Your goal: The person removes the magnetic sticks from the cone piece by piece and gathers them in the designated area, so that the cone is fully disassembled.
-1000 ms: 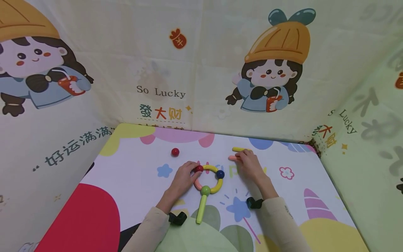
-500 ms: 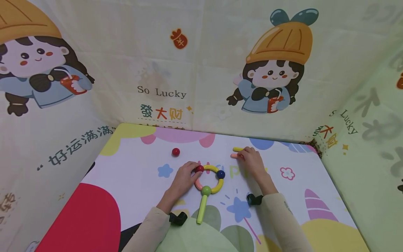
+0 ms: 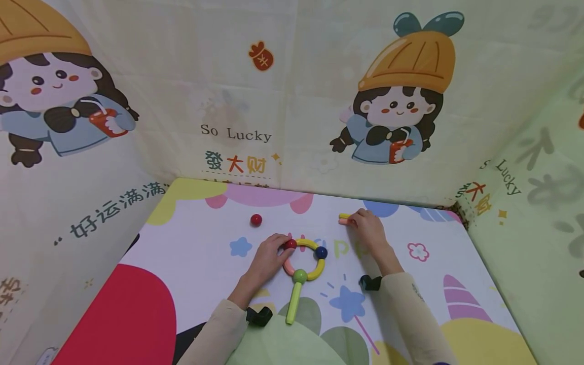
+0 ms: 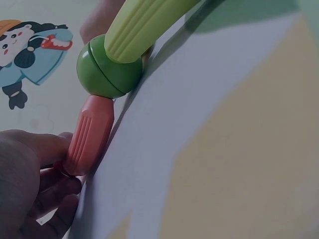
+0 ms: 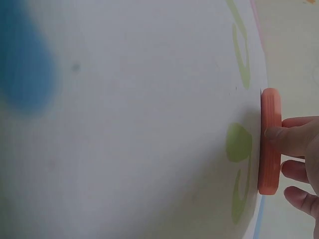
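A ring of curved rods and balls lies on the table: yellow rods [image 3: 317, 270], a pink rod [image 4: 90, 134], a blue ball [image 3: 321, 252], a red ball [image 3: 290, 244] and a green ball [image 3: 299, 276]. From the green ball a straight light-green stick [image 3: 293, 304] points toward the near side. My left hand [image 3: 266, 257] holds the ring at the red ball, with fingers partly covering it. Farther right, my right hand [image 3: 370, 234] pinches a pink stick [image 5: 270, 144] between thumb and fingers. Close behind that stick lies a yellow stick [image 3: 344, 216], partly hidden by the hand.
A loose red ball [image 3: 256, 220] sits behind the left hand. The table [image 3: 201, 253] has a printed cartoon cover. Printed cloth walls [image 3: 301, 101] rise at the back and both sides. Each wrist carries a black camera mount [image 3: 259, 317].
My right hand has slid the pink stick away from me and slightly right, closer to the yellow stick. The left hand and the ring have stayed in place.
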`<move>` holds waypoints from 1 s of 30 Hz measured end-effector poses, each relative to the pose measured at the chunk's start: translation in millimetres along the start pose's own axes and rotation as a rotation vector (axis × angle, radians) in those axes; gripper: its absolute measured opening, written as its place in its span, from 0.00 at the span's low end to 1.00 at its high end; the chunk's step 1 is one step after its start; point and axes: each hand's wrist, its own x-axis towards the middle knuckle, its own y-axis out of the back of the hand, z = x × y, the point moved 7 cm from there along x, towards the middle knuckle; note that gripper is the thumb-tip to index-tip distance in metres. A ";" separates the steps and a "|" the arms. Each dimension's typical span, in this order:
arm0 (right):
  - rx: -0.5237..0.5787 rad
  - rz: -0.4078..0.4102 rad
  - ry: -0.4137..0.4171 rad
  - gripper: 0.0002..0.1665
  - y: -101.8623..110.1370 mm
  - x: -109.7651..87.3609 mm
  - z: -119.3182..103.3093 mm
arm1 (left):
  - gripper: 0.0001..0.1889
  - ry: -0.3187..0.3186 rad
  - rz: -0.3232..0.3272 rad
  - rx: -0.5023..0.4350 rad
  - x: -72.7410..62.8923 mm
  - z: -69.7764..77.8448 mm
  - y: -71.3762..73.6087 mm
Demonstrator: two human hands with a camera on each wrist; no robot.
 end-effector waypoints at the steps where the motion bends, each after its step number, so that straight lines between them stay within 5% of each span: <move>1: 0.004 0.001 0.000 0.09 0.2 0.6 0.4 | 0.23 0.000 -0.001 0.001 0.0 0.0 -0.1; 18: 0.053 0.022 -0.022 0.10 0.2 1.7 1.0 | 0.23 -0.011 0.004 0.018 0.1 -3.0 -2.3; 30: 0.177 0.173 0.001 0.17 16.3 -23.2 -27.5 | 0.23 -0.020 0.016 -0.002 -1.1 -0.6 -0.7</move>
